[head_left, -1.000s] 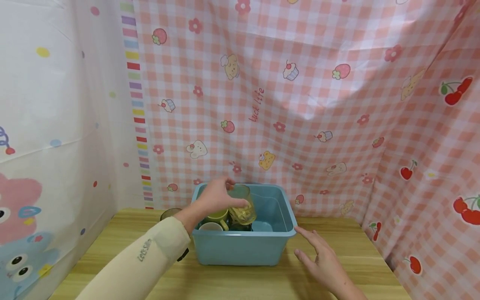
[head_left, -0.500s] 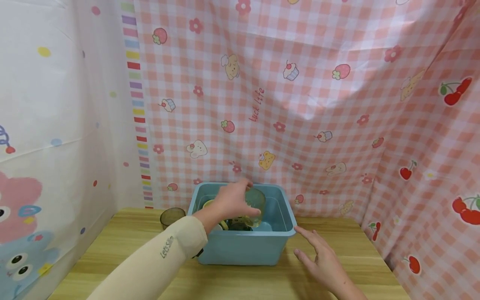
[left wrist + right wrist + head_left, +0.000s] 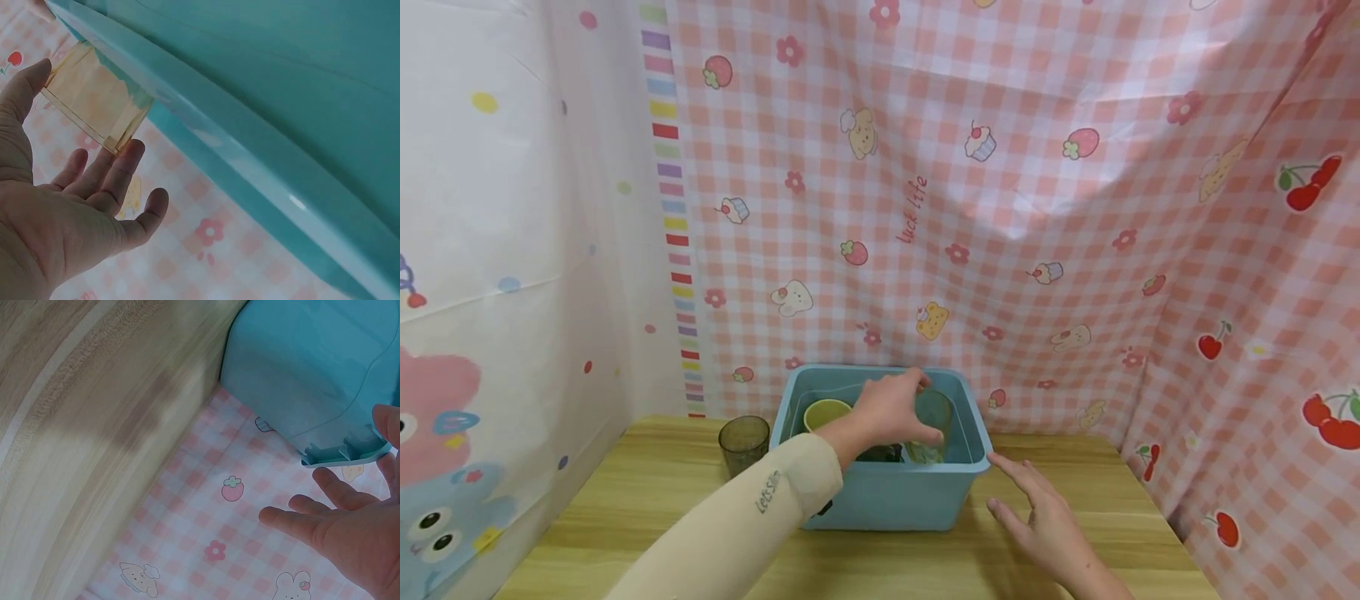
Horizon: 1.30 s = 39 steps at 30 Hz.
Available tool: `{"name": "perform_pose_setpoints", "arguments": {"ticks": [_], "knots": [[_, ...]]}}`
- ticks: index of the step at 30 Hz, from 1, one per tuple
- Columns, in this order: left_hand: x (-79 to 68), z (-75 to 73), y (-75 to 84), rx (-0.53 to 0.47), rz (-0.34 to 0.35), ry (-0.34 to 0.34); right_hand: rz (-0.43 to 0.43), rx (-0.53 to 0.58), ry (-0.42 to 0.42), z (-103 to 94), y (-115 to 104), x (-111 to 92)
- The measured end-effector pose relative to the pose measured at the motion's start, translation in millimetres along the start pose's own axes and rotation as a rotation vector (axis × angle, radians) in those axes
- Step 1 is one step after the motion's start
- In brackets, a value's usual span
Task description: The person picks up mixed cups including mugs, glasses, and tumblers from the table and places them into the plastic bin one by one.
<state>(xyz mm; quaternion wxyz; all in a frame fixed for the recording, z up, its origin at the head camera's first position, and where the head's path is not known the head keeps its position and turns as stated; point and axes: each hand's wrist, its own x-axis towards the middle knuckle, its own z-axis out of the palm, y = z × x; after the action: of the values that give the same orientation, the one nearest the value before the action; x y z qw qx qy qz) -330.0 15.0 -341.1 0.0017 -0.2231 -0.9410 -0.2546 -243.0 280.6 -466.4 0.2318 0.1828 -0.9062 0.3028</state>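
Note:
In the head view my left hand (image 3: 889, 410) reaches down into the blue plastic bin (image 3: 898, 498). It grips a clear yellowish glass (image 3: 936, 412) by its upper end, in the right half of the bin. The left wrist view shows this glass (image 3: 94, 100) between thumb and fingertips, beside the bin's rim (image 3: 206, 128). My right hand (image 3: 1039, 521) is at the bin's front right corner, fingers extended, the index fingertip at the rim. The right wrist view has this hand (image 3: 350, 528) with its fingers spread and nothing held.
Inside the bin at left stands a yellow cup (image 3: 826, 412), partly hidden by my left arm. A dark object (image 3: 882, 453) lies near it. A dark brown glass (image 3: 743, 440) stands on the wooden table (image 3: 1075, 454) left of the bin. A checked cloth (image 3: 985, 208) hangs behind.
My left hand has carried the glass to the right and lower inside the bin, and the glass has become more upright. My right hand has stayed at the corner.

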Motion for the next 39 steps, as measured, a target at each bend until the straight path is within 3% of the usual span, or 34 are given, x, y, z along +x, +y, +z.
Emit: {"name": "perform_pose_setpoints", "arguments": {"ticks": [7,21,39], "knots": [[2.7,9.5,1.1,0.013,-0.005,-0.031,0.05,0.014,-0.041,-1.9,-2,0],[5.2,21.2,6.9,0.025,-0.011,-0.072,0.045,0.026,-0.045,-1.4,-1,0],[11.9,28.5,7.8,-0.007,-0.074,-0.126,0.076,0.019,-0.056,-1.3,-2,0]]}}
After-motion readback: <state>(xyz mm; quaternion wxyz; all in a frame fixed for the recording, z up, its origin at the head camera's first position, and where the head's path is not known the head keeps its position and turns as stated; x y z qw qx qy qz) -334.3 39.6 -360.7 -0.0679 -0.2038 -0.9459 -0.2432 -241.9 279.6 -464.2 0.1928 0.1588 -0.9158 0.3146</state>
